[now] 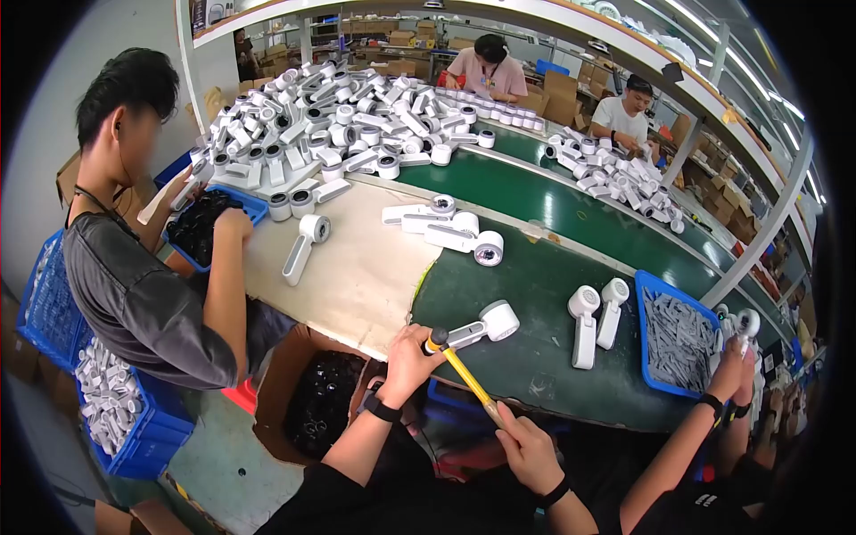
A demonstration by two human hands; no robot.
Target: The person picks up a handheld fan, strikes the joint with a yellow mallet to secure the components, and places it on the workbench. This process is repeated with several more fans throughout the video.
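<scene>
My left hand [408, 364] is closed around the handle end of a white handheld fan [499, 321] at the green table's near edge. Its round head points away to the right. In my right hand [528, 448] is a hammer [467, 374] with a yellow handle, gripped near its lower end. The dark hammer head lies right over the fan's handle end, beside my left fingers; whether it touches cannot be made out. Beyond my hands, several more white fans [455, 234] lie together, and two others [584, 325] rest to the right.
A large heap of white fans [339, 116] covers the far left. A blue tray [644, 308] of grey strips stands right, near a co-worker's hands [733, 366]. Left, another person [147, 285] works over a blue basket [259, 209] of black parts. A cardboard box [276, 406] stands below the edge.
</scene>
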